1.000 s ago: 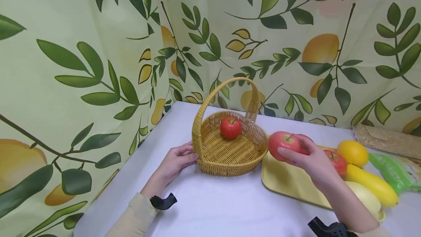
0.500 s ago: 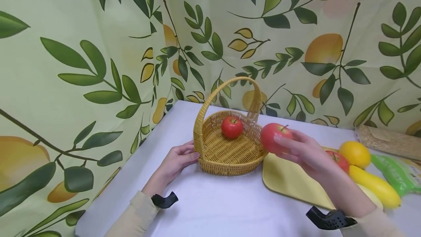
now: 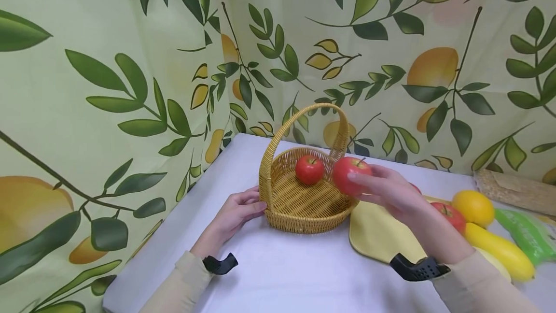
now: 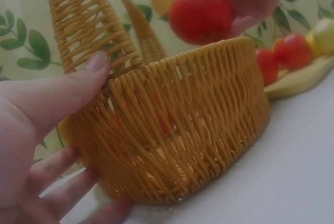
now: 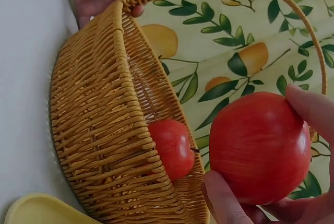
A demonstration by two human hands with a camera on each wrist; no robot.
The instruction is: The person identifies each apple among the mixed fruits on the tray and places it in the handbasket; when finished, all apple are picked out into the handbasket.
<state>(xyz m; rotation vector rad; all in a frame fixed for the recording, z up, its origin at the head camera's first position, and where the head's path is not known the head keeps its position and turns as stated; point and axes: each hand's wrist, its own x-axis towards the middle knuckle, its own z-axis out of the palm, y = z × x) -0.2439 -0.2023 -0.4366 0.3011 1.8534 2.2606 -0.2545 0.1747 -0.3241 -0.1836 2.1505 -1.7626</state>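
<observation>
A wicker basket (image 3: 304, 223) with a tall arched handle stands on the table, and one red apple (image 3: 310, 170) lies inside it toward the back. My left hand (image 3: 236, 211) touches the basket's left side; in the left wrist view its thumb lies on the rim by the handle's foot and the other fingers rest along the wall. Over the basket's right rim, my right hand (image 3: 391, 188) holds a second red apple (image 5: 259, 148) between thumb and fingers. In the right wrist view that apple hangs above the rim, apart from the apple inside.
Right of the basket lies a yellow tray (image 3: 369, 235), with red apples (image 3: 451, 217), an orange (image 3: 473, 208) and a long yellow vegetable (image 3: 499, 251) on or beside it. A green packet (image 3: 527, 233) lies farther right. Leaf-patterned cloth (image 3: 278, 37) hangs behind.
My right hand has carried its apple leftward and slightly up, from above the tray to over the basket's right rim. The left hand stays at the basket's side.
</observation>
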